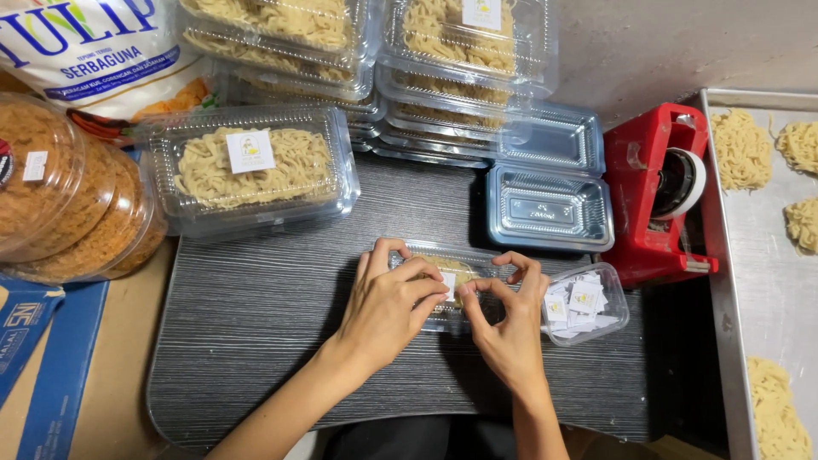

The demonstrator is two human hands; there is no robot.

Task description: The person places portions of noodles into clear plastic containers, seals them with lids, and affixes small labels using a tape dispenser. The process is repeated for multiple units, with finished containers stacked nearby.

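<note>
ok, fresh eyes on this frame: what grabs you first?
Dead centre, the left hand and right hand meet over a small clear noodle box, fingertips pinching a small white sticker on its lid. Behind them, stacked noodle boxes fill the back of the dark tabletop. At the right, a red tape dispenser stands beside a metal tray of loose noodle nests.

Home food-packing corner, stacked noodle boxes [290, 34], tape dispenser [660, 192] (red), tray [758, 255]
</note>
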